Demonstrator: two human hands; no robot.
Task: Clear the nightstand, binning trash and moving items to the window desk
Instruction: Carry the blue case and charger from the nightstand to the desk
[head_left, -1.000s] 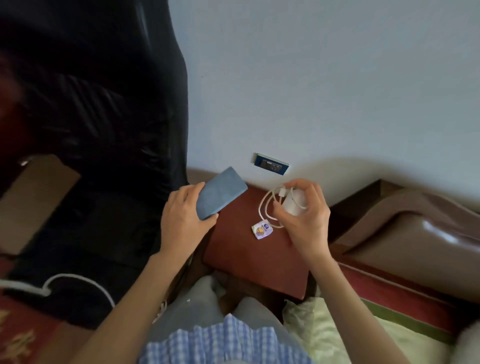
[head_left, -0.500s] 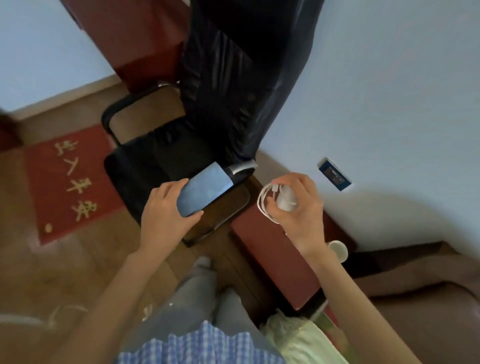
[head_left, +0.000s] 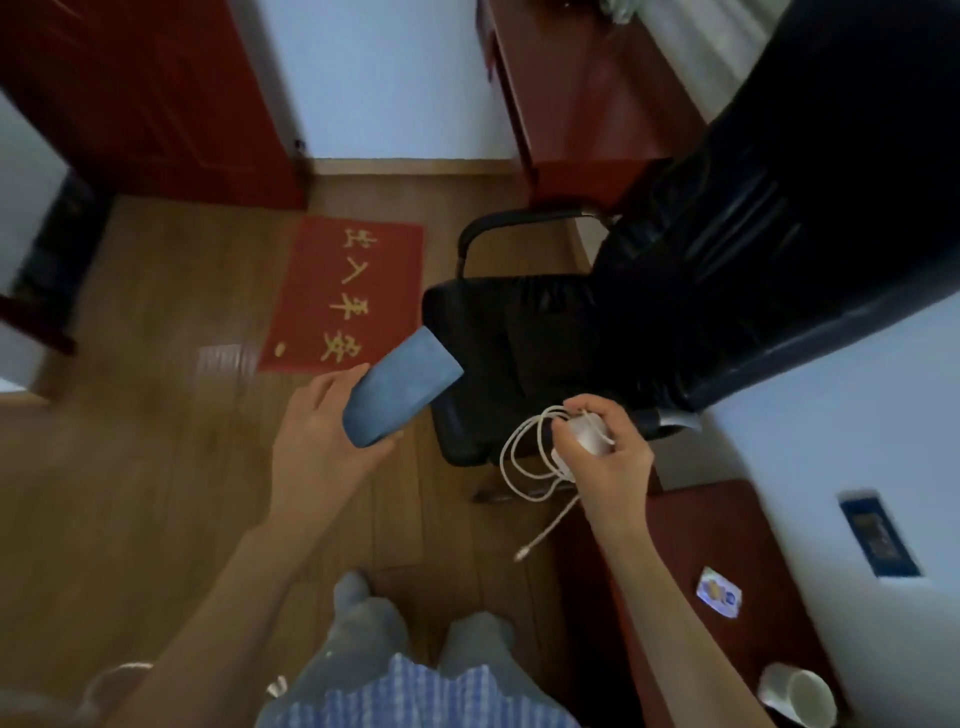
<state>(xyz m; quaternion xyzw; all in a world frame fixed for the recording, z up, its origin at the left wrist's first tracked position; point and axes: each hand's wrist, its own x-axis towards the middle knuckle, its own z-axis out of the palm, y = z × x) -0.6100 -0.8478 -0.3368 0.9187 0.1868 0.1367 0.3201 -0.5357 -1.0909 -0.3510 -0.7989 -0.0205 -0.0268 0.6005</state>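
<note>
My left hand (head_left: 322, 441) grips a flat blue case (head_left: 402, 397) held over the wooden floor. My right hand (head_left: 605, 457) is closed on a white charger (head_left: 589, 434) whose white cable (head_left: 524, 467) hangs in loops, its plug dangling below. The red-brown nightstand (head_left: 701, 551) lies at the lower right. On it rest a small colourful packet (head_left: 718, 597) and a white paper cup (head_left: 797, 693) lying near its front corner.
A black office chair (head_left: 597, 332) stands just ahead of my hands. A red doormat (head_left: 348, 296) lies on the floor beyond. A red-brown desk (head_left: 576, 93) stands at the top right, a dark red door (head_left: 145, 98) at the top left. A blue wall socket (head_left: 878, 538) sits right of the nightstand.
The view has swung left, away from the nightstand toward the floor, chair and door. Both hands have kept their hold and moved off the nightstand; the cable's plug now dangles free.
</note>
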